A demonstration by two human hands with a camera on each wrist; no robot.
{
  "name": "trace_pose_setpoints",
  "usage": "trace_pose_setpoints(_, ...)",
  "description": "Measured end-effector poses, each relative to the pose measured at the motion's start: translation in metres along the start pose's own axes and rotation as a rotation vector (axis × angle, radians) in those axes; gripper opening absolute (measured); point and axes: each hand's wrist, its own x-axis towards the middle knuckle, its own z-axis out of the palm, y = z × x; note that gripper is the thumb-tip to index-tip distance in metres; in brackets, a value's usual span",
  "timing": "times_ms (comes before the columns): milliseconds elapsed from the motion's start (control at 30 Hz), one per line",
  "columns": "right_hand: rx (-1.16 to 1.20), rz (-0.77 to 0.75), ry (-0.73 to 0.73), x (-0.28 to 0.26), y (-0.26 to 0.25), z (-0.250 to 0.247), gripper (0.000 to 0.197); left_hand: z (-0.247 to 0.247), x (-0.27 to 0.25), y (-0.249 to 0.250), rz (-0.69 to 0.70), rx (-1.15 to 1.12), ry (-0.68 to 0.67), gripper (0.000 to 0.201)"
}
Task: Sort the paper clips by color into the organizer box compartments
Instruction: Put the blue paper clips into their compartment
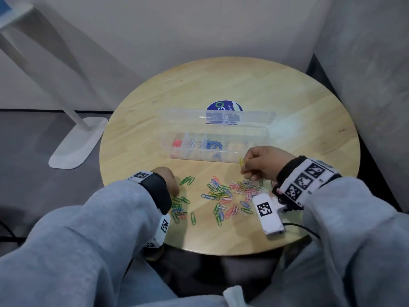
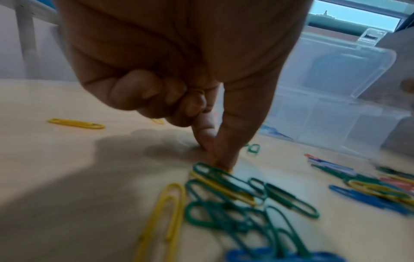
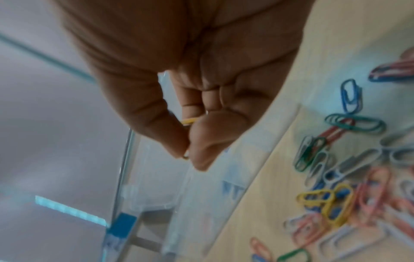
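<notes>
Pinching a yellow clip (image 1: pixel 241 161) just beside the organizer box (image 1: pixel 254 138), the right hand (image 1: pixel 263 162) is risking dropping it short; the left hand (image 1: pixel 169 179) is pinching another yellow clip (image 2: pixel 220 167).

A round wooden table (image 1: pixel 276 89) carries everything. A clear organizer box (image 1: pixel 254 138) sits near its middle, lid open and leaning back. Behind the box, a round blue sticker (image 1: pixel 223 106) lies flat on the wood. In front of the box, loose paper clips (image 1: pixel 223 196) in green, yellow, blue, red and white are scattered on the tabletop toward the near edge. To the left of that scatter lies a smaller bunch, mostly green clips (image 2: pixel 235 203). Farther left of the box's front, a single yellow clip (image 2: pixel 76 123) lies alone.
</notes>
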Motion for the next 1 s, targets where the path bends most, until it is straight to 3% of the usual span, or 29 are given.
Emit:
trace_pose_setpoints(100,0.349,-0.045,-0.019,-0.008,0.002,-0.005,0.032,0.002,-0.003,0.003,-0.01,-0.015,0.004,0.011)
trace_pose_setpoints(233,0.513,-0.069,-0.033,-0.014,0.005,-0.002,0.03,0.002,-0.011,0.006,-0.007,-0.127,0.042,0.014)
trace_pose_setpoints(333,0.609,-0.069,-0.052,-0.015,0.004,-0.001,0.029,-0.002,-0.01,0.009,0.019,-0.419,-0.049,0.023)
trace_pose_setpoints(500,0.725,-0.039,-0.144,-0.016,0.001,-0.001,0.034,-0.012,-0.02,0.015,0.035,-1.17,-0.17,0.029)
trace_pose_setpoints(667,0.813,-0.007,-0.134,-0.017,0.0,-0.001,0.034,-0.02,-0.028,0.023,0.154,-1.359,-0.215,0.032)
trace_pose_setpoints(767,0.563,0.019,-0.074,-0.014,-0.002,0.001,0.027,-0.021,-0.029,0.025,0.159,-1.392,-0.269,0.026)
trace_pose_setpoints(800,0.343,0.029,-0.038,-0.011,0.0,0.002,0.026,-0.021,-0.029,0.025,0.153,-1.381,-0.291,0.023)
trace_pose_setpoints(900,-0.632,-0.006,0.047,-0.005,0.006,0.004,0.028,-0.016,-0.027,0.029,0.122,-1.226,-0.316,0.017)
trace_pose_setpoints(933,-0.837,-0.026,0.053,-0.003,0.008,0.006,0.028,-0.013,-0.026,0.031,0.11,-1.123,-0.304,0.016)
trace_pose_setpoints(1000,-0.988,-0.024,0.034,0.001,0.009,0.009,0.019,-0.009,-0.025,0.037,0.138,-0.817,-0.246,0.018)
